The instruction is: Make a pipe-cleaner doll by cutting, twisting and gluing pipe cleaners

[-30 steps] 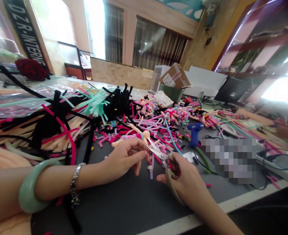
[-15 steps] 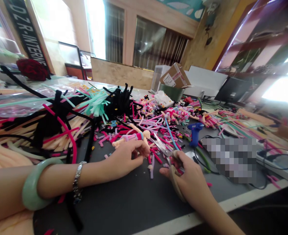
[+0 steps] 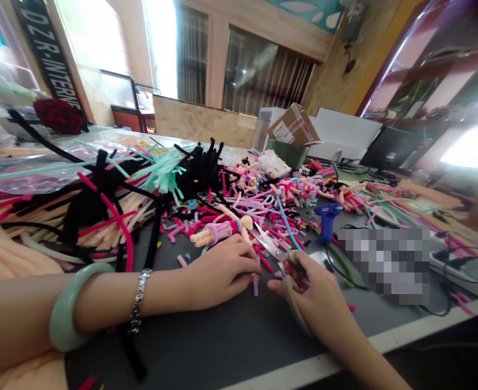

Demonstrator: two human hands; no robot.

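A person's left hand [image 3: 218,273] lies curled on the dark grey worktable [image 3: 206,346], its fingers [image 3: 244,265] bent around a short lilac pipe-cleaner piece [image 3: 255,284]; whether they pinch it, I cannot tell. The right hand [image 3: 315,306] is clenched around the tan-wrapped handles of steel scissors [image 3: 268,245], whose blades point toward the left hand, left of the blue glue gun [image 3: 327,222]. A pink-and-peach pipe-cleaner doll [image 3: 218,230] lies just beyond the left hand, left of the glue gun. Finished-looking dolls [image 3: 291,190] are heaped behind the glue gun, while long black, pink and peach pipe-cleaner bundles [image 3: 100,208] lie uncut further left of it, with many cut pieces scattered between.
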